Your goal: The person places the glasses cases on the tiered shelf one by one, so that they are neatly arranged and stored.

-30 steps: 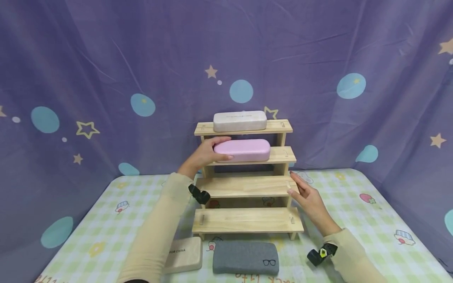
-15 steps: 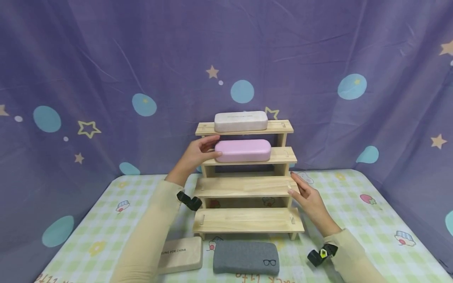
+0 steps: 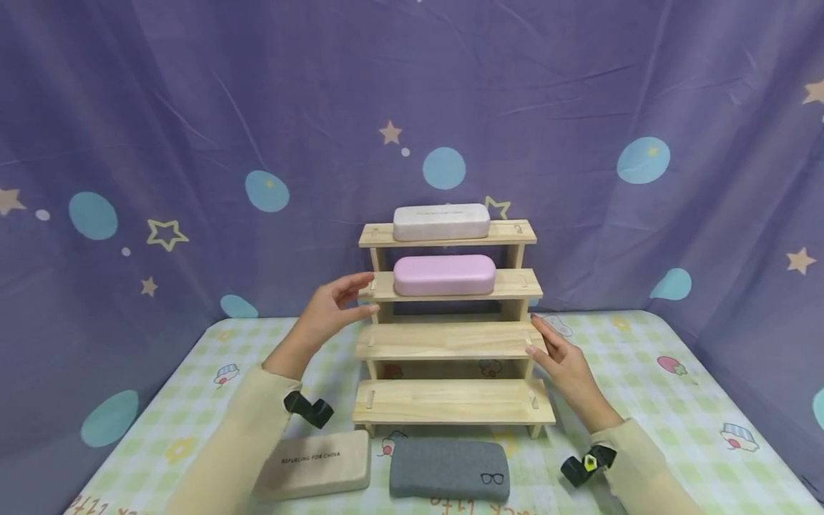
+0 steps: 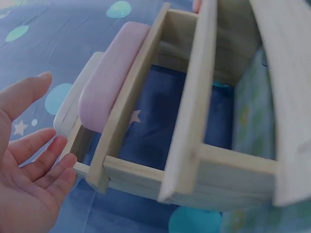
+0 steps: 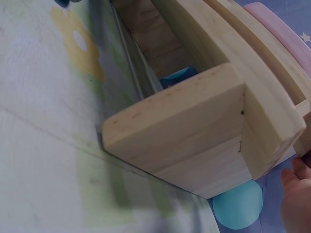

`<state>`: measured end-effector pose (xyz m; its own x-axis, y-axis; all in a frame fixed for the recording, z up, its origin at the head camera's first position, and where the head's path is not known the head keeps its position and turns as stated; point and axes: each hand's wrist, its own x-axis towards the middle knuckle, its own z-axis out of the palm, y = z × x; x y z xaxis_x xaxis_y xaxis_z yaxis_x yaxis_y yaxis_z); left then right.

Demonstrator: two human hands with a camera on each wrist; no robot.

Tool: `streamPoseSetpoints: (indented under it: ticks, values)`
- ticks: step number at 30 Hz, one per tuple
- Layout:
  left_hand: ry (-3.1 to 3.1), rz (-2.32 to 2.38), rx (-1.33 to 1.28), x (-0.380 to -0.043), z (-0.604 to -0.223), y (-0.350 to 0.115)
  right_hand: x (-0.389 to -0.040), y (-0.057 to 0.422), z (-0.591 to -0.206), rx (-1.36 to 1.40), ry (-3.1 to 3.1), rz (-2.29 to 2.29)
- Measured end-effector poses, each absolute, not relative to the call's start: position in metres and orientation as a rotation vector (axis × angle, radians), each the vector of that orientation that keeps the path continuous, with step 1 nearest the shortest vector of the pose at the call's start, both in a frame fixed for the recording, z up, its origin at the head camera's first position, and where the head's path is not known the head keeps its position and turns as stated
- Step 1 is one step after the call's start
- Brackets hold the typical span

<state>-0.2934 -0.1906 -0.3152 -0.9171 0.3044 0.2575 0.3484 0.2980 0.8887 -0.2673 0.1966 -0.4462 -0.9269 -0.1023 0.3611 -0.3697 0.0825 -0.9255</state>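
Note:
A stepped wooden display rack [image 3: 450,340] of several tiers stands on the table. On its top tier lies a white glasses case [image 3: 441,222]; a pink glasses case [image 3: 444,276] rests on the tier below. Beside the rack's left end, my left hand [image 3: 325,322] is apart from the pink case, thumb and fingers spread and holding nothing. In the left wrist view its fingers [image 4: 41,167] are loosely bent near the shelf ends. My right hand [image 3: 569,365] holds the right end of the third tier down, thumb at the front corner and fingers at the side.
In front of the rack lie a beige glasses case [image 3: 318,468] with dark lettering and a grey fabric glasses case [image 3: 449,468] with a glasses print. A green checked tablecloth [image 3: 644,400] covers the table. Behind hangs a purple patterned curtain [image 3: 322,93].
My left hand has let go of the pink glasses case and drawn away to the left and down. The pink case stays on its tier, and my right hand keeps its place at the rack.

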Motion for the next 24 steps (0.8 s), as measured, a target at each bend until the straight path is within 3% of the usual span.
streamPoseSetpoints:
  ticks: [24]
  values:
    - [-2.346, -1.687, -0.768, -0.228, -0.377, -0.230, -0.268, 0.197, -0.448, 0.500, -2.128, 1.934]
